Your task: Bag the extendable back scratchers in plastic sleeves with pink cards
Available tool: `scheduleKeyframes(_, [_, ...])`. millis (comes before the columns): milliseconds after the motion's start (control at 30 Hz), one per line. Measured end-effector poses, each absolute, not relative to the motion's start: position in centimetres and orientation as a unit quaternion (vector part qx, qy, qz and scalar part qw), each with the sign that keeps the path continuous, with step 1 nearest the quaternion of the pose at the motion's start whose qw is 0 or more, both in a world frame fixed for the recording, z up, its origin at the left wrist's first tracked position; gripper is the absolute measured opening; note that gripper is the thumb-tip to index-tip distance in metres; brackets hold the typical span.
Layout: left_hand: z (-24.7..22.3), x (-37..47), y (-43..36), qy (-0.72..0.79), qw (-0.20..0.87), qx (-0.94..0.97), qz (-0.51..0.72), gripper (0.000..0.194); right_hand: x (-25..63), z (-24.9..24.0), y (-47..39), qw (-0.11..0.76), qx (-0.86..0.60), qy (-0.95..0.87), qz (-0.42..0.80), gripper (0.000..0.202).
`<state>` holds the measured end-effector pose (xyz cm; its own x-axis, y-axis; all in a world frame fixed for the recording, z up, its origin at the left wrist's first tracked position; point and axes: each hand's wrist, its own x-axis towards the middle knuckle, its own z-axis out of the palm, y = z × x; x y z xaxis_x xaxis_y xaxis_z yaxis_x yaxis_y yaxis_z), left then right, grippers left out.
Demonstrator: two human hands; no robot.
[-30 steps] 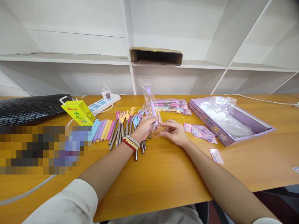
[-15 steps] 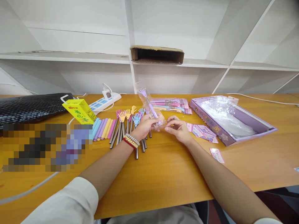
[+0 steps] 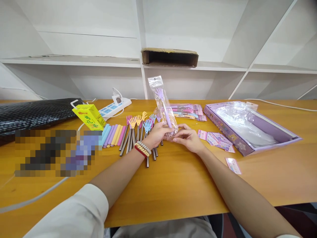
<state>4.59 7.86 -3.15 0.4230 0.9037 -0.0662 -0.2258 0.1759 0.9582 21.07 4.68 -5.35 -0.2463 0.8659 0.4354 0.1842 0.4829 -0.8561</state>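
Note:
A purple back scratcher stands tilted inside a clear plastic bag, its claw end up. My left hand is closed around the lower part of the bagged back scratcher. At the bag's bottom end, the thumb and fingers of my right hand pinch the plastic. Loose back scratchers with metal rods in pink, yellow, blue and purple lie just left of and partly behind my left hand. Beside them is a row of coloured handle tubes.
Bagged back scratchers lie behind my hands. Printed cards and an open purple box are on the right. A yellow drink carton, a power strip and a black bag occupy the left. A cardboard box sits on the shelf.
The bagged back scratcher has swung more upright, and its bag's top now stands higher. My right hand has closed in from beside the bag onto its lower end. The view has shifted slightly.

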Motion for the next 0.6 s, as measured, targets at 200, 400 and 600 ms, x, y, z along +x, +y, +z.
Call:
scheduleKeyframes(200, [-3.08,4.60,7.32,0.340,0.688,0.527,0.366,0.034,21.30,-5.75,5.00,0.494,-0.383,-0.707,0.332,0.018])
scheduleKeyframes(400, [-2.96,4.59,7.27,0.329,0.698,0.528,0.354,0.033,21.23,-5.83,5.05,0.510,-0.388,-0.693,0.330,0.017])
scheduleKeyframes(600, [-2.86,4.69,7.22,0.322,0.694,0.531,0.363,0.030,21.22,-5.65,4.98,0.517,-0.395,-0.692,0.312,0.018])
